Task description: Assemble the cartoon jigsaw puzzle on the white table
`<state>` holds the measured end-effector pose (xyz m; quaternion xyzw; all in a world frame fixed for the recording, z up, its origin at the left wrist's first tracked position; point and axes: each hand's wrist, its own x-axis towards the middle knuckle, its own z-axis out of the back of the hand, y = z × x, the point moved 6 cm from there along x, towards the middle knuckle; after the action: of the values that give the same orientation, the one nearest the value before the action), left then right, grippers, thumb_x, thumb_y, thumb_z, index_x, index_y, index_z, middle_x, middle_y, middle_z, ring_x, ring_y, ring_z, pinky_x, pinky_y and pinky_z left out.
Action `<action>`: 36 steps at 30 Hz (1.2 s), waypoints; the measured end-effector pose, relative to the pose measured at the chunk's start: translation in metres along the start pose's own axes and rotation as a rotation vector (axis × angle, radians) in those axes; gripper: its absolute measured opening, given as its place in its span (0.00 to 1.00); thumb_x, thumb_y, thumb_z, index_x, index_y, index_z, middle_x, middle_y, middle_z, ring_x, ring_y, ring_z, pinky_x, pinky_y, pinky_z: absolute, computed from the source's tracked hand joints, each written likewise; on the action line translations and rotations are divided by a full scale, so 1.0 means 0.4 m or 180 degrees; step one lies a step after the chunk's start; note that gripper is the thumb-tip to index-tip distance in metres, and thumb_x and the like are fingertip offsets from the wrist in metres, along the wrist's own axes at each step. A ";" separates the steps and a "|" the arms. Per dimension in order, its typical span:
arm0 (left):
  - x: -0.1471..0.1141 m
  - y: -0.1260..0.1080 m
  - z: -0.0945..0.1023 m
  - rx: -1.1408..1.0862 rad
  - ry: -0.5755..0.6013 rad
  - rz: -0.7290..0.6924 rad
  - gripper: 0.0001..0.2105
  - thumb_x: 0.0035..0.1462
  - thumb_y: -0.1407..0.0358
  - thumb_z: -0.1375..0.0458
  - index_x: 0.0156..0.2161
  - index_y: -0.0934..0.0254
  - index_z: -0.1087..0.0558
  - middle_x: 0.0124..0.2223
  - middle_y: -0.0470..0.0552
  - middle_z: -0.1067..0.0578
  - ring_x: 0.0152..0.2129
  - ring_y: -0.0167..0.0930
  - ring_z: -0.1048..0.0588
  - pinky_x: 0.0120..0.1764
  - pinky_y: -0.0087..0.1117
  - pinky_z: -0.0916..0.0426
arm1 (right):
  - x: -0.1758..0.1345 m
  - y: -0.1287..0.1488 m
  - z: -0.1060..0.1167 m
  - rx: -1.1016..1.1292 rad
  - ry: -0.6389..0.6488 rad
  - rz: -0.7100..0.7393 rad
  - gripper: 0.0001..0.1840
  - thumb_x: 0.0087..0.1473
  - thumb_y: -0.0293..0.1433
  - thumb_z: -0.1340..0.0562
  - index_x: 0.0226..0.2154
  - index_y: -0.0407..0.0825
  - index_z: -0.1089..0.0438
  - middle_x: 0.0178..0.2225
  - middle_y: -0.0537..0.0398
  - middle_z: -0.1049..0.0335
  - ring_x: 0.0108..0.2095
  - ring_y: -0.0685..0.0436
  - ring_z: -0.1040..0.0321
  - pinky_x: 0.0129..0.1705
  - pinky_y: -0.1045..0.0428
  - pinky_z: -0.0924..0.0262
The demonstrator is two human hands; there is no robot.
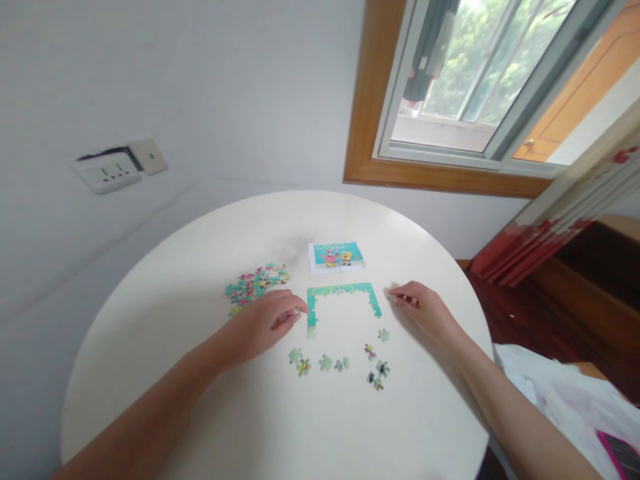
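Note:
My left hand (273, 319) is beside the left edge of a partly joined jigsaw border (345, 289), thumb and index finger pinched together. A tiny pale bit shows at those fingertips, too small to name. To the right of the border, my right hand (419, 305) pinches a small pale-green puzzle piece (391, 297) just above the table. The border has a teal top and two sides; its lower side is open. Behind it lies a picture card (337, 258) with a pink and a yellow cartoon figure. A heap of mixed puzzle pieces (257, 283) lies behind my left hand, which partly covers it.
Several loose pieces lie nearer to me on the round white table (320, 427), among them a pale-green piece (383, 335) and a yellow-patterned piece (303, 367). A wall with a socket (113, 171) and a window (465, 80) stands behind. White cloth (560, 400) is at right.

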<state>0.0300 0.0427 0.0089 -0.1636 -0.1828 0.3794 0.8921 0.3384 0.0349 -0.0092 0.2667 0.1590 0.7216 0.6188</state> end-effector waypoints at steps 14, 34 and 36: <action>0.003 -0.011 -0.001 -0.0035 0.0044 -0.0109 0.11 0.61 0.67 0.53 0.40 0.61 0.28 0.39 0.49 0.25 0.38 0.31 0.28 0.44 0.29 0.36 | -0.006 0.007 -0.005 0.0207 0.0155 0.0181 0.18 0.54 0.28 0.44 0.46 0.51 0.26 0.35 0.52 0.31 0.32 0.48 0.33 0.36 0.52 0.38; -0.001 -0.002 -0.010 -0.0022 0.0067 -0.0130 0.11 0.62 0.68 0.53 0.41 0.61 0.28 0.41 0.49 0.25 0.40 0.31 0.28 0.45 0.30 0.36 | -0.014 0.016 0.019 0.0518 0.0187 -0.0110 0.14 0.51 0.34 0.42 0.38 0.49 0.25 0.33 0.53 0.26 0.31 0.47 0.34 0.34 0.52 0.41; 0.000 0.000 -0.013 -0.0029 0.0086 -0.0119 0.11 0.62 0.67 0.53 0.41 0.61 0.28 0.41 0.49 0.25 0.40 0.31 0.28 0.46 0.30 0.36 | -0.018 0.027 0.013 0.0704 0.0345 -0.0149 0.12 0.50 0.35 0.41 0.35 0.47 0.26 0.30 0.54 0.27 0.29 0.48 0.35 0.32 0.53 0.42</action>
<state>0.0322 0.0420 0.0044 -0.1694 -0.1755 0.3595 0.9007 0.3333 0.0254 -0.0003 0.2902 0.2769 0.6984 0.5927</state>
